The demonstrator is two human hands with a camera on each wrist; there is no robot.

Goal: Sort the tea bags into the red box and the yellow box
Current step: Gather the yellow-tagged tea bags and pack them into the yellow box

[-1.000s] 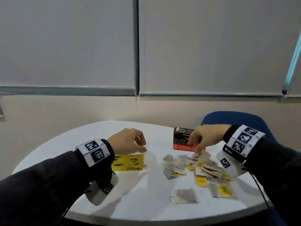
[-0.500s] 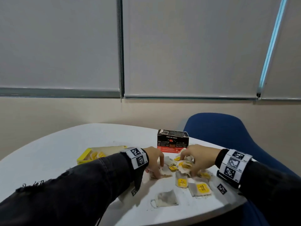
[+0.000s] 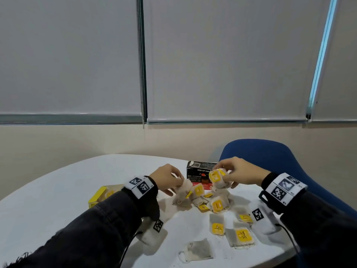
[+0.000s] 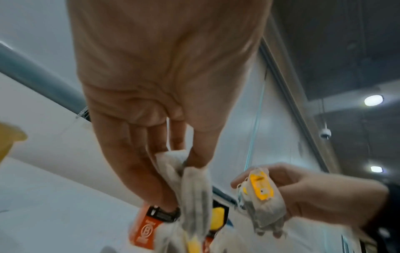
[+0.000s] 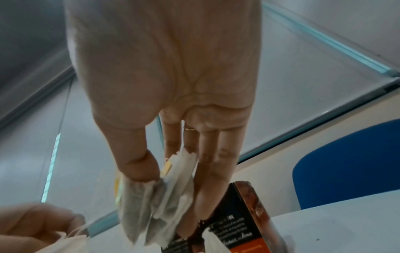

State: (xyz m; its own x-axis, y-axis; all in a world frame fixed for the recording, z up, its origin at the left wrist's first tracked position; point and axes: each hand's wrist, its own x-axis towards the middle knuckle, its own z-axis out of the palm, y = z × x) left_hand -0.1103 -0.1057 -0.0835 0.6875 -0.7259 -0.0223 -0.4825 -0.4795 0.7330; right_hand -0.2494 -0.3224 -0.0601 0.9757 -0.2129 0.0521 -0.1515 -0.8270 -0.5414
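Yellow-tagged tea bags [image 3: 218, 178] bunched in right hand [image 3: 241, 174] grip before red box [image 3: 200, 176], left hand [image 3: 166, 178] pinching paler tea bags [image 3: 183, 190], above white worktop [image 3: 58, 190]

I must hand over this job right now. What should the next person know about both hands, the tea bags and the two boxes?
Left hand: pinches a bunch of tea bags above the pile.
Right hand: holds yellow-tagged bags in front of the red box.
Yellow box: open, behind the left wrist, some bags already inside.
Left to do: many loose bags lie on the white table, unsorted.
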